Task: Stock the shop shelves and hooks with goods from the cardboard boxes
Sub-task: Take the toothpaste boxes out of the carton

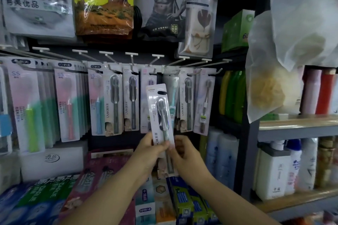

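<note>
A carded toothbrush pack (pixel 160 113), white with a dark brush under a clear blister, stands upright in front of the hook row. My left hand (pixel 150 151) grips its lower left edge. My right hand (pixel 184 153) pinches its lower right edge, and more card shows below the fingers. The pack's hang slot is level with the lower half of the hanging packs, below the metal hooks (pixel 155 71). Similar toothbrush packs (pixel 114 104) hang on those hooks left and right of it. No cardboard box is in view.
Towel packs (pixel 103 2) hang above the hooks. Toothpaste boxes (pixel 102 184) are stacked below my arms. On the right, a grey shelf unit (pixel 296 129) holds bottles, and a plastic bag with a yellow sponge (pixel 274 78) hangs in front of it.
</note>
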Tool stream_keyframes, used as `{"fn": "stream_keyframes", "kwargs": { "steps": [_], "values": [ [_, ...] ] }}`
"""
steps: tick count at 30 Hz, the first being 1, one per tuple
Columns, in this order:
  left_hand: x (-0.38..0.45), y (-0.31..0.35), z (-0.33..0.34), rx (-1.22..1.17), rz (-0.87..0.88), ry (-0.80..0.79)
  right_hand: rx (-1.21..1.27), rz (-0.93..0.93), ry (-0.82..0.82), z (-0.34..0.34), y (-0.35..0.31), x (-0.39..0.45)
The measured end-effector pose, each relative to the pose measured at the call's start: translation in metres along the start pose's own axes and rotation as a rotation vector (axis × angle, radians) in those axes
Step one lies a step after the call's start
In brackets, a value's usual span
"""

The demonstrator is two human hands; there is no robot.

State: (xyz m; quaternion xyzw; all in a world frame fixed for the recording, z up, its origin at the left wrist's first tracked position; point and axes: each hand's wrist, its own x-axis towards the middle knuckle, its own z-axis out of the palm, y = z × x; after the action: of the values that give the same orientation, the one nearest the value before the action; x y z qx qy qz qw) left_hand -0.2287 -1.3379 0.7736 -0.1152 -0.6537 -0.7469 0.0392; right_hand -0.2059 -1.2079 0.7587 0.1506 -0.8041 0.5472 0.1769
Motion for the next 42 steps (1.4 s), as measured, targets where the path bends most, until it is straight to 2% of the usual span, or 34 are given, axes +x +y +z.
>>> {"fn": "stream_keyframes", "kwargs": {
  "steps": [2, 4, 9, 13, 23, 31, 37, 42],
  "values": [
    [-0.002, -0.001, 0.011, 0.016, 0.006, -0.036, 0.011, 0.009, -0.045, -0.005, -0.001, -0.003],
    [-0.002, 0.000, 0.016, 0.052, 0.014, -0.065, 0.003, 0.016, -0.016, -0.014, 0.003, -0.004],
    [0.002, 0.007, 0.004, 0.139, 0.034, 0.049, 0.001, 0.156, 0.183, -0.049, 0.005, 0.006],
    [0.004, 0.008, -0.020, 0.153, -0.012, 0.142, -0.062, 0.185, 0.191, -0.065, 0.003, 0.029],
    [-0.005, 0.004, -0.058, 0.341, -0.039, 0.179, -0.272, 0.159, 0.177, -0.067, -0.023, 0.091],
    [-0.014, 0.007, -0.081, 0.287, -0.061, 0.234, -0.133, 0.197, 0.181, -0.051, -0.015, 0.098],
    [-0.016, 0.002, -0.090, 0.283, -0.065, 0.240, -0.143, 0.161, 0.246, -0.049, -0.002, 0.098],
    [-0.015, 0.002, -0.093, 0.274, -0.065, 0.239, -0.176, 0.213, 0.252, -0.048, 0.004, 0.110]
  ]
}}
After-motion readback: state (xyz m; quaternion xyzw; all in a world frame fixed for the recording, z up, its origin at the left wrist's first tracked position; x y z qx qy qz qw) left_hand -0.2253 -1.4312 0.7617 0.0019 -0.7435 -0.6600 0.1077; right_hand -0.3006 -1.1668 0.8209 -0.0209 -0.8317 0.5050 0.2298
